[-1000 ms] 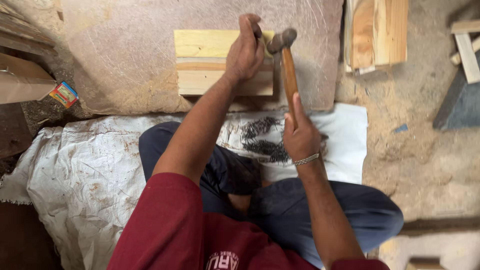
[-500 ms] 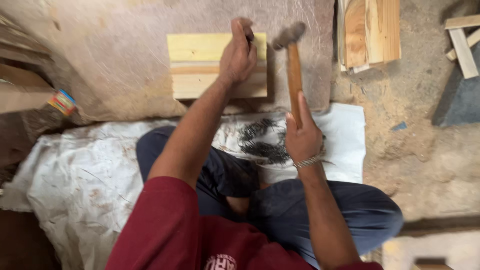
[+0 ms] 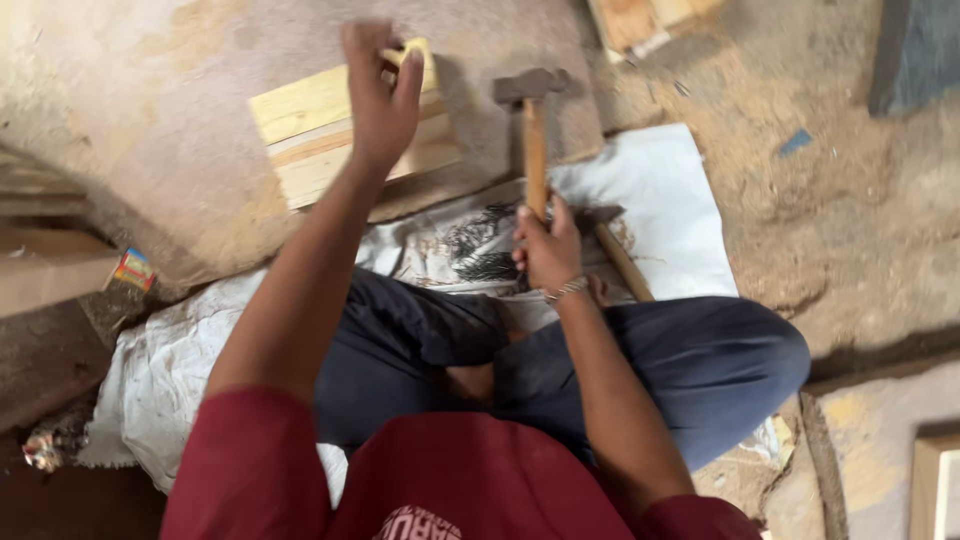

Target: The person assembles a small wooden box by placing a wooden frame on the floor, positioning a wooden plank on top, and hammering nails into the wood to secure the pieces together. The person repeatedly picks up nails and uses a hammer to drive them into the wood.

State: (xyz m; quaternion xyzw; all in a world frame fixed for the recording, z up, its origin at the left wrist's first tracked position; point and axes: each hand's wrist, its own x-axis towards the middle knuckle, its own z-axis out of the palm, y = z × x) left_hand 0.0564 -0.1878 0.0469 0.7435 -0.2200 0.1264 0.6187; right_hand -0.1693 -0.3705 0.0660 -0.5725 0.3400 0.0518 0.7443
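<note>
Basically, left hand [image 3: 380,95] pinches on boards [image 3: 330,135]; right hand [image 3: 548,245] clamped on hammer [image 3: 533,120]; strike squarely, fingers clear.

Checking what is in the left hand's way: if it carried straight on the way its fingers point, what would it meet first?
The left hand points away from the person, over the stacked pale wooden boards. Going straight on, it would probably pass their far edge and meet the brown flat slab beyond; depth is unclear.

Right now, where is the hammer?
In the head view, the hammer is upright in the right hand, just right of the pale wooden boards that the left hand touches.
</note>
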